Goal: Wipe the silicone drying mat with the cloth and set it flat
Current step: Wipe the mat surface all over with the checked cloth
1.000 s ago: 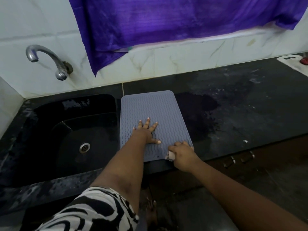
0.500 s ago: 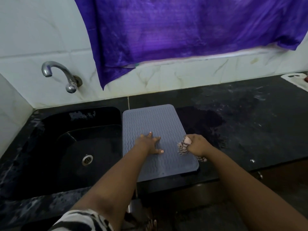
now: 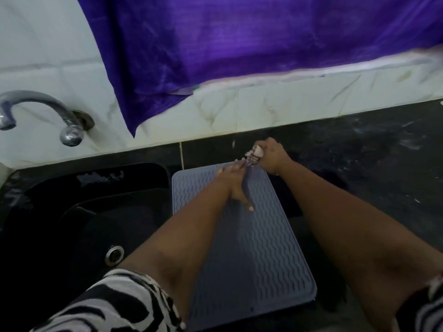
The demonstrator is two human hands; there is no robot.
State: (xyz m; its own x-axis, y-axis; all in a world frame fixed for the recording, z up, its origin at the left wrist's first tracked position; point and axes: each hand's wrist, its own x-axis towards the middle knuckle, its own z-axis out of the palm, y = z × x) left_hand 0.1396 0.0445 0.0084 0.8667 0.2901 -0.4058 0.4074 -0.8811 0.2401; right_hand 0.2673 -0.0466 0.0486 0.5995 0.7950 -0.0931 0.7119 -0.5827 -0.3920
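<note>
My right hand (image 3: 271, 155), fist bunched round the cloth (image 3: 253, 156), sits at the mat (image 3: 259, 248)'s far end; its long axis runs back toward me. My left hand (image 3: 233, 185) presses flat, fingers spread.

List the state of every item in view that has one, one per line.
silicone drying mat: lying flat on the countertop, beside the sink
cloth: bunched in the right hand, at the mat's far edge
left hand: open, pressed flat on the mat
right hand: closed around the cloth
tap: no water running
sink: wet, no dishes visible
countertop: dark wet patch beside the mat
purple fabric: hanging over the wall tiles
</note>
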